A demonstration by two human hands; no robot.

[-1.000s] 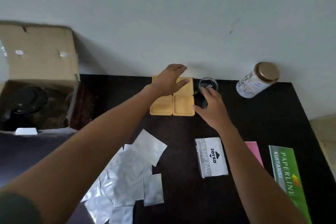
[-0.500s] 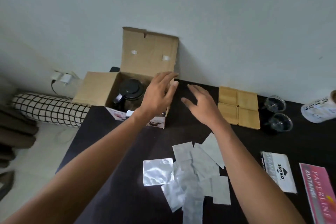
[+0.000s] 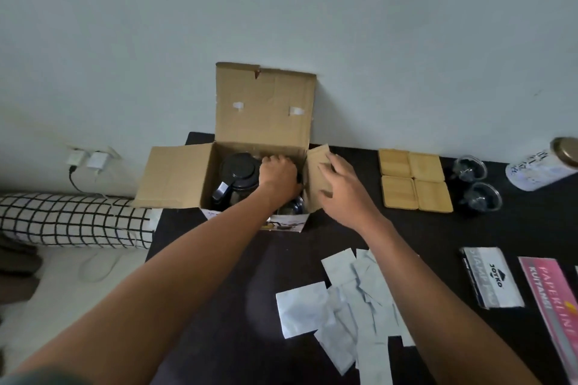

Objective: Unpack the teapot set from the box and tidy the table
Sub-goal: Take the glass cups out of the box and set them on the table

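Note:
An open cardboard box (image 3: 264, 109) stands at the back left of the black table (image 3: 247, 275), lid up against the wall. Inside it sits a glass teapot with a black lid (image 3: 236, 170). My left hand (image 3: 278, 175) reaches down into the box just right of the teapot, fingers curled; what they close on is hidden. My right hand (image 3: 341, 191) lies with spread fingers against the box's right side flap (image 3: 316, 162). Four bamboo coasters (image 3: 414, 184) form a square to the right, with two glass cups (image 3: 475, 184) beside them.
A white jar with a gold lid (image 3: 541, 167) lies at the far right. Several silver sachets (image 3: 353, 300) are scattered near the front. A stamp pad box (image 3: 491, 277) and a pink receipt book (image 3: 553, 300) lie on the right. A checked pillow (image 3: 72, 219) is left of the table.
My view swung left from the coasters to the box. My left hand went down into the box beside the teapot, and my right hand moved onto the box's right flap.

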